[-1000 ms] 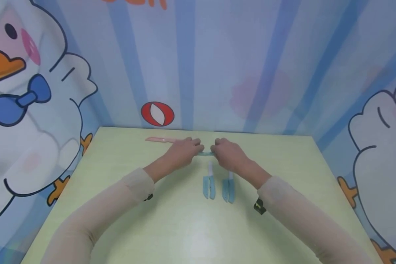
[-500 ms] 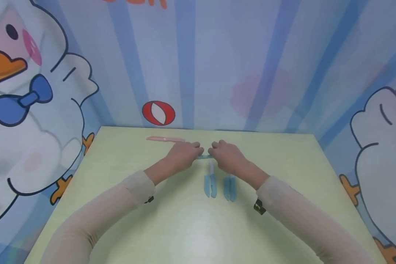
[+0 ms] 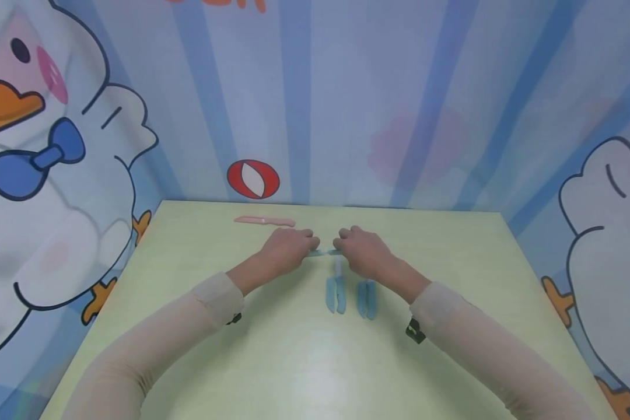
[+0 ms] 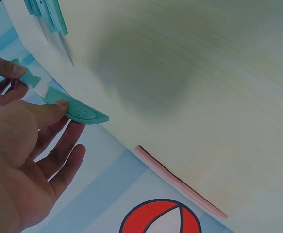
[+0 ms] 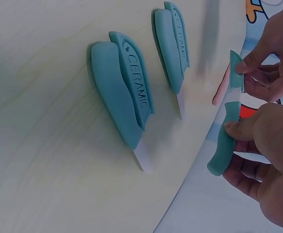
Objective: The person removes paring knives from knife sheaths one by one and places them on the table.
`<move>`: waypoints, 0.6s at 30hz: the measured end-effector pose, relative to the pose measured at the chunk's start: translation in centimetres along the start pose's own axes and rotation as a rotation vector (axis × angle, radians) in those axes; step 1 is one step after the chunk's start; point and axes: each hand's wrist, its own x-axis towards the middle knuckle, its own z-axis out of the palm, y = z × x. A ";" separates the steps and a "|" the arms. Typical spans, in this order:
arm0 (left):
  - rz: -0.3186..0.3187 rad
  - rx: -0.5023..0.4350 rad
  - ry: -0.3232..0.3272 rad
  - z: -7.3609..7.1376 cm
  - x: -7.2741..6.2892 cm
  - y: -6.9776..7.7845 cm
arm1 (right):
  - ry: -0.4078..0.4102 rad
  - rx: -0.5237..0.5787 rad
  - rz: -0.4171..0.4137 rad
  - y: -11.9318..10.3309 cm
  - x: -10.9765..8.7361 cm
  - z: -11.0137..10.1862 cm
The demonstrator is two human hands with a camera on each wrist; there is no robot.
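Note:
Above the table's far middle, both hands hold one teal ceramic knife. My left hand (image 3: 287, 249) pinches its teal blade cover (image 4: 78, 108) between thumb and fingers. Around the teal handle (image 5: 223, 148) my right hand (image 3: 364, 252) curls its thumb and fingers. A short white stretch of blade (image 4: 41, 88) shows between cover and handle; the remainder is inside the cover. Nearer the body lie two more teal knives (image 5: 107, 85) (image 5: 166, 46) with white blades bare, each with a "CERAMIC" cover (image 5: 138, 87) alongside its handle.
A pink knife (image 3: 265, 221) lies near the back edge of the pale table (image 3: 241, 361), left of the hands. Behind the table stands a striped blue backdrop (image 3: 336, 116) with cartoon ducks on both sides.
The hands have come slightly toward the body and parted a little. The cover and handle, earlier a continuous teal strip, now have white blade between them. The pink knife's right end is uncovered.

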 end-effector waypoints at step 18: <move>0.007 -0.014 -0.004 -0.1 -0.3 -0.1 | -0.002 0.068 0.012 0.2 -0.5 0.3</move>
